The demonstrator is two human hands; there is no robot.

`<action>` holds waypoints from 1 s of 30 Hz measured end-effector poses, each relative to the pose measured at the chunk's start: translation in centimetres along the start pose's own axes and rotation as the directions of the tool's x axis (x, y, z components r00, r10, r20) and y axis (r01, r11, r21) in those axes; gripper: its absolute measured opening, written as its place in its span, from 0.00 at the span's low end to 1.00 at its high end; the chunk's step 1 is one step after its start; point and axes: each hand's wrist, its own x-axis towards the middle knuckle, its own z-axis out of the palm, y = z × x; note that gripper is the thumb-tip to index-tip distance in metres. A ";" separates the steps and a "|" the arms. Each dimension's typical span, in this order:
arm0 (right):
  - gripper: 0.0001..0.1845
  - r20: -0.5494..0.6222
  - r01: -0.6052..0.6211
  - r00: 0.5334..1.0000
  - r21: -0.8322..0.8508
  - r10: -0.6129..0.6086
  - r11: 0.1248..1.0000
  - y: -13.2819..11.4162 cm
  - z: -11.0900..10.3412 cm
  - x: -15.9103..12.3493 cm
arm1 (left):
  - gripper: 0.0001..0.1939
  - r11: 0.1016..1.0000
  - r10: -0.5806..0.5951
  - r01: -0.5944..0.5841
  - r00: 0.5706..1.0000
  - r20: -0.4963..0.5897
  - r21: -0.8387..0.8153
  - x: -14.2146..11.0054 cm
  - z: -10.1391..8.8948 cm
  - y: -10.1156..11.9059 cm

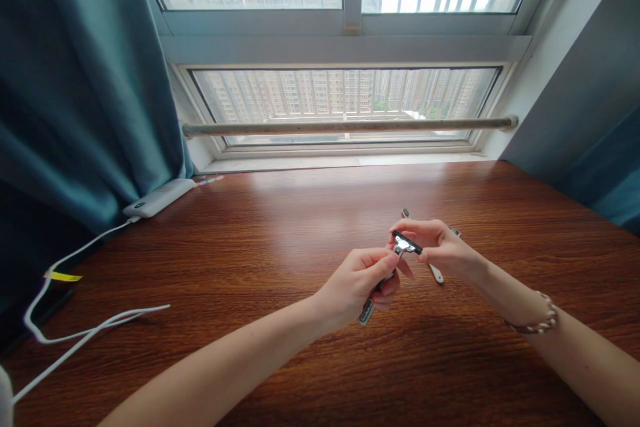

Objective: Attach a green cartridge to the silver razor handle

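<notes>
Both hands meet above the middle of a brown wooden table point(260, 260). My left hand point(357, 283) grips the handle of a razor point(387, 275), whose lower end sticks out below my fingers. My right hand point(440, 247) pinches the razor's dark head point(407, 241) between thumb and fingers. On the table behind and under my right hand lie two more slim handled tools point(437, 273), partly hidden by the hand. A beaded bracelet point(537, 320) sits on my right wrist.
A white power bank point(160, 197) lies at the table's back left with a white cable point(75, 333) looping to the left edge. A teal curtain point(75, 80) hangs at the left. A window with a rail point(350, 125) runs along the far side.
</notes>
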 end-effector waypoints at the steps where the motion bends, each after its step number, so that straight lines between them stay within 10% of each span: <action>1: 0.23 -0.009 0.003 1.000 0.011 -0.003 1.000 0.0 0.1 0.0 | 0.15 1.000 0.007 -0.007 1.000 -0.006 0.005 0.0 0.1 0.0; 13: 0.23 -0.036 0.033 0.999 0.302 -0.023 0.953 1.8 0.8 -0.1 | 0.14 0.993 0.109 -0.109 0.994 -0.014 0.045 0.1 0.1 -0.6; 30: 0.22 -0.042 0.037 0.999 0.291 -0.026 0.956 1.9 0.9 0.3 | 0.11 0.972 0.134 -0.116 0.988 -0.077 0.207 0.2 -0.5 -0.8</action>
